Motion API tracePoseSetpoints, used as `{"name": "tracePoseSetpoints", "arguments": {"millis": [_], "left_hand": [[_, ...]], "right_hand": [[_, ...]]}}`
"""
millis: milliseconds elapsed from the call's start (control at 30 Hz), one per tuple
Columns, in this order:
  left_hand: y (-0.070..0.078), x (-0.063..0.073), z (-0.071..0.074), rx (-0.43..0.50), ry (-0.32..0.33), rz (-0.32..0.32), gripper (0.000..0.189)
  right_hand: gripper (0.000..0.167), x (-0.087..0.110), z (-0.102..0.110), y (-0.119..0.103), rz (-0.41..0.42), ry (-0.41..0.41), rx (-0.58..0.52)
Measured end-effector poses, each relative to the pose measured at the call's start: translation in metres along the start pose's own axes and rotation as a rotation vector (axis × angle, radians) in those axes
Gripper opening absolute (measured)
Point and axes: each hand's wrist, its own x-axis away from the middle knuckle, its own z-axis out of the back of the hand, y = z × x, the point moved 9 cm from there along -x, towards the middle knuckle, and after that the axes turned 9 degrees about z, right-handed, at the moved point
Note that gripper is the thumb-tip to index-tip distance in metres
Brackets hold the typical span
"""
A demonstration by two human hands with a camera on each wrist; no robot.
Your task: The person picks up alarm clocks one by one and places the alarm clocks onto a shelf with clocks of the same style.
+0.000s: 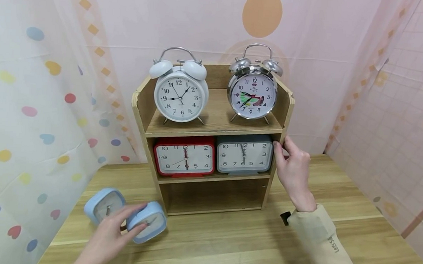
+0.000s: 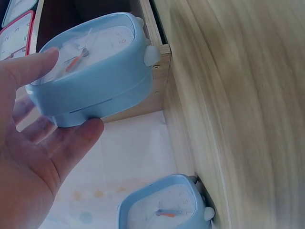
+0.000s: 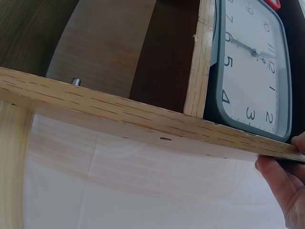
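My left hand (image 1: 111, 232) grips a light blue alarm clock (image 2: 102, 78), thumb over its face and fingers behind and below it. In the head view that clock is beside the lower left corner of the wooden shelf (image 1: 212, 213). A second light blue alarm clock (image 1: 103, 204) stands on the table just to the left. My right hand (image 1: 295, 168) pinches the shelf's right side panel at middle height, with the thumb at the front edge. Close by the thumb, a grey clock (image 1: 244, 155) stands in the middle compartment, a red clock (image 1: 184, 156) to its left.
On the top shelf stand a white twin-bell clock (image 1: 180, 96) at left and a silver twin-bell clock (image 1: 253, 94) at right. A small black object (image 1: 285, 218) lies on the wooden table (image 1: 227, 248) near the right sleeve. Patterned curtains (image 1: 37, 99) hang around the table.
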Motion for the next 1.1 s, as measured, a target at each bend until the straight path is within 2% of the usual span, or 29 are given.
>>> {"name": "tracePoseSetpoints", "arguments": {"millis": [267, 433, 700, 800, 1100], "left_hand": [[0.012, -0.001, -0.008, 0.025, -0.007, -0.068, 0.048], [0.018, -0.003, -0.015, 0.025, -0.032, -0.072, 0.047], [0.036, -0.011, -0.028, -0.024, -0.056, -0.123, 0.047], [0.04, -0.015, -0.033, -0.027, -0.066, -0.121, 0.046], [0.054, -0.027, -0.046, 0.028, -0.112, -0.147, 0.047]], "right_hand": [[0.01, 0.0, -0.001, 0.001, -0.008, -0.009, 0.01], [0.012, 0.0, -0.001, 0.0, -0.013, -0.015, 0.011], [0.013, 0.001, 0.0, 0.0, -0.023, -0.016, 0.009], [0.013, 0.001, 0.0, 0.0, -0.024, -0.021, 0.012], [0.01, 0.001, 0.0, -0.001, -0.006, -0.026, 0.028]]}}
